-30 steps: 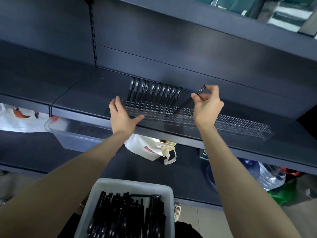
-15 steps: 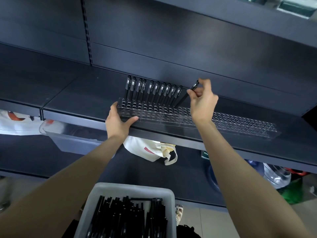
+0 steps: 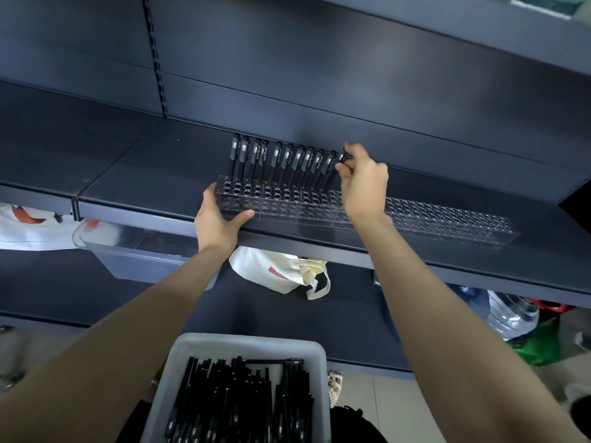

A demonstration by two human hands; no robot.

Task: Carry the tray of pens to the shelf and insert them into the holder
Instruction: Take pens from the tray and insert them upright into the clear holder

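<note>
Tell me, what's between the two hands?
In the head view, the clear holder with a row of black pens standing in it stretches between the left hand and right hand.

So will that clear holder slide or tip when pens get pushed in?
Probably light: the holder is thin clear plastic, mostly empty holes. Likely to slide on the smooth shelf, which may be why the left hand holds its end. Tipping looks unlikely: it is long and low, though the pens all stand along its far edge.
</note>
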